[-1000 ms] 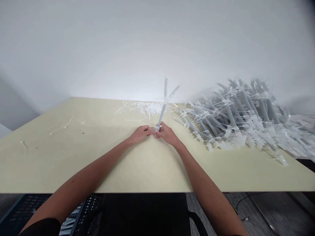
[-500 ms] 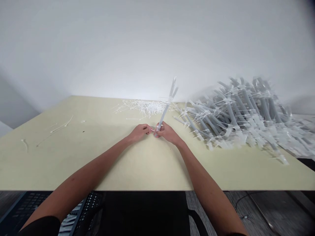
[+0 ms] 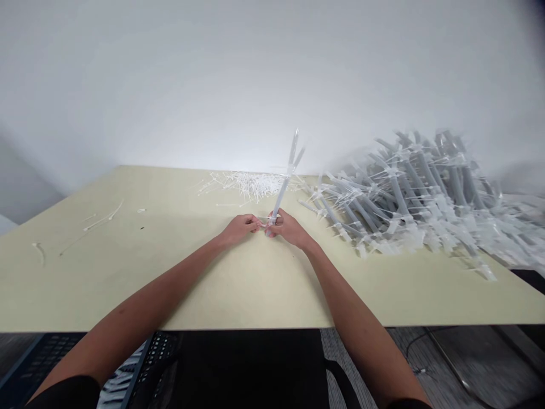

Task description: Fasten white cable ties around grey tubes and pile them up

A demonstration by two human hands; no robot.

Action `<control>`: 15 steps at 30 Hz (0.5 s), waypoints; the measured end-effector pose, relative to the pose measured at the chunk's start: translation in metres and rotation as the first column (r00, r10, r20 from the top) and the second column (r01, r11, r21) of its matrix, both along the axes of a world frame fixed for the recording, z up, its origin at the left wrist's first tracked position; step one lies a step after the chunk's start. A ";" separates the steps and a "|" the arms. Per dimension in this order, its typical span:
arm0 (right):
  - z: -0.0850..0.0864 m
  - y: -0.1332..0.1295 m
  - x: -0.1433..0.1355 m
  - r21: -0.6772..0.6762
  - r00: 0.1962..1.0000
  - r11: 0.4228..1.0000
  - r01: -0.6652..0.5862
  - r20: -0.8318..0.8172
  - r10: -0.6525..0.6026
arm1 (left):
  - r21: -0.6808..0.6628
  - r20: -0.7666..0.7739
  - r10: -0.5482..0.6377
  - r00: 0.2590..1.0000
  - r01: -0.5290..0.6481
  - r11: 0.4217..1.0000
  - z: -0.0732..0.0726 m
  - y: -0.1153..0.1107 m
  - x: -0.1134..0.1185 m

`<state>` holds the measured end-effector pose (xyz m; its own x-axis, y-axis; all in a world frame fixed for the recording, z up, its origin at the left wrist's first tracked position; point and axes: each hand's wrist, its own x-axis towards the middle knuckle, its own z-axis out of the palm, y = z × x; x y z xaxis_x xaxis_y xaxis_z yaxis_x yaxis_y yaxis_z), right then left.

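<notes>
My right hand (image 3: 284, 226) is closed around the lower end of a grey tube (image 3: 280, 196), which stands tilted up and away. Clear tube ends fork at its top, where a thin white tie sticks out sideways. Close by on the left, my left hand (image 3: 244, 228) is pinched on a thin white cable tie (image 3: 263, 225) at the tube's lower end. The fingertips partly hide the tie. Beyond both hands lies a pile of loose white cable ties (image 3: 255, 184).
A large heap of grey tubes with white ties (image 3: 395, 193) covers the table's right side. Stray ties (image 3: 100, 221) lie at the left of the table (image 3: 204, 301). Below the front edge is a blue crate (image 3: 140, 375). A pale wall (image 3: 213, 79) rises behind.
The view has shifted slightly. The tube tilts a little less to the right in the picture, and both hands keep their hold close together.
</notes>
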<state>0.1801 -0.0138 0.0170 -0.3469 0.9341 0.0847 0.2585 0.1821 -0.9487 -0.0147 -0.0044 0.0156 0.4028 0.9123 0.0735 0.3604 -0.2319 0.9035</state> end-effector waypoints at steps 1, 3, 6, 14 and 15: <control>0.001 0.000 0.000 -0.002 1.000 1.000 -0.004 0.003 0.004 | -0.005 -0.005 -0.003 1.000 0.003 1.000 0.000 0.000 0.000; 0.001 0.000 0.000 -0.006 1.000 1.000 -0.015 0.003 0.015 | -0.006 -0.016 -0.004 1.000 0.004 1.000 0.001 -0.002 0.000; 0.001 0.000 0.000 -0.004 1.000 1.000 -0.006 -0.002 0.006 | 0.002 -0.022 -0.001 1.000 0.001 1.000 0.001 -0.003 0.001; 0.013 -0.008 -0.003 -0.133 0.989 0.991 -0.021 -0.148 0.001 | 0.048 -0.048 -0.005 0.999 0.007 0.999 0.001 -0.005 0.001; 0.015 -0.009 -0.003 -0.151 0.986 0.988 -0.022 -0.168 -0.004 | 0.049 -0.048 -0.007 0.999 0.010 0.999 0.001 -0.005 0.001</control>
